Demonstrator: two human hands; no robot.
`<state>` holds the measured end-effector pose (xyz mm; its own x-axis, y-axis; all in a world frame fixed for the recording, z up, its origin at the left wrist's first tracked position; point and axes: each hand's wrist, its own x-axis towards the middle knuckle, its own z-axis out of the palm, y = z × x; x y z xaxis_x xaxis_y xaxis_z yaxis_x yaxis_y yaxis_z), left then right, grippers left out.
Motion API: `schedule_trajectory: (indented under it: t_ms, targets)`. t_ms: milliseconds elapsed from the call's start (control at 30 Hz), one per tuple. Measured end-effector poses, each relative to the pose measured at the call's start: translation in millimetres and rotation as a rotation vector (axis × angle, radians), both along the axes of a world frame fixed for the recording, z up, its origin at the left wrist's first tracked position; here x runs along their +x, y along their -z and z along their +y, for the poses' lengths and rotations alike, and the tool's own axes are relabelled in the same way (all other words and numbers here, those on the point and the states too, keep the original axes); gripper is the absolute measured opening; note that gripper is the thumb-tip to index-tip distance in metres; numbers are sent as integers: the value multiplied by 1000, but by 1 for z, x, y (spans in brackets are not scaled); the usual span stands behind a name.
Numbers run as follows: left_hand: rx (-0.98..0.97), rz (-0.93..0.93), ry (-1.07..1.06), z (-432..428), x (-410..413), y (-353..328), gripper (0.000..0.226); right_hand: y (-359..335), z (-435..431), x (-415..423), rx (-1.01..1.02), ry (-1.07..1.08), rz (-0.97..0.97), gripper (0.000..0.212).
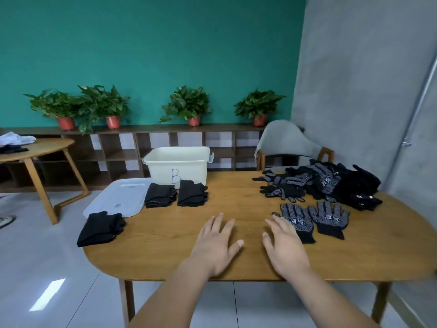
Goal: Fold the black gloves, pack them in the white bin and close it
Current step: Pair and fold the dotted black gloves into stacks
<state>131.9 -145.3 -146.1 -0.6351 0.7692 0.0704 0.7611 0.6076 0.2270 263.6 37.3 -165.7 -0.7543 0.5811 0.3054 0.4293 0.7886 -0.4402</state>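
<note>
A: What are the hands doing?

B: Both lie palms down on the oval wooden table (pixel 236 197), near its front edge. The left hand (pixel 214 242) has straight, spread fingers and holds nothing. The right hand (pixel 282 245) is likewise spread and empty. Its fingertips reach the edge of a black knit glove with white grip dots (pixel 296 221), but I cannot tell whether they touch it.

A: And the other gloves?

B: A second dotted glove (pixel 329 218) lies flat just beside the first. At the table's left edge sits a folded black stack (pixel 100 229). Farther back, a middle folded stack (pixel 160 195) and a right folded stack (pixel 192 194) lie side by side, just in front of the white plastic bin (pixel 177 166), which is marked with a blue B. Its translucent lid (pixel 118 197) lies flat to the bin's left, off it. A loose heap of unfolded gloves (pixel 331 183) fills the far right, before a grey chair (pixel 286 140).
</note>
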Motion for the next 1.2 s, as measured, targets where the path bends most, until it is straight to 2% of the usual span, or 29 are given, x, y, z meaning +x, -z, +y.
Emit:
schedule_trajectory:
  t_ms: [167, 300, 433, 533, 667, 767, 867, 1200]
  targets:
    - [15, 31, 83, 30, 17, 3, 77, 6, 17, 17, 95, 210, -179, 59]
    - [67, 52, 105, 40, 27, 17, 72, 12, 17, 14, 114, 163, -220, 60]
    - [97, 138, 117, 42, 31, 30, 69, 13, 16, 16, 149, 101, -194, 77]
    - [96, 196, 174, 45, 31, 28, 68, 10, 16, 16, 145, 18, -162, 61]
    - [73, 198, 243, 45, 32, 27, 66, 12, 17, 17, 79, -71, -67, 55]
    - [24, 215, 304, 48, 28, 28, 66, 19, 19, 17, 70, -27, 0, 49]
    - [-23, 214, 339, 51, 26, 29, 66, 22, 20, 17, 99, 4, -21, 42]
    - [-9, 191, 290, 51, 26, 32, 67, 22, 23, 18, 94, -5, 31, 41]
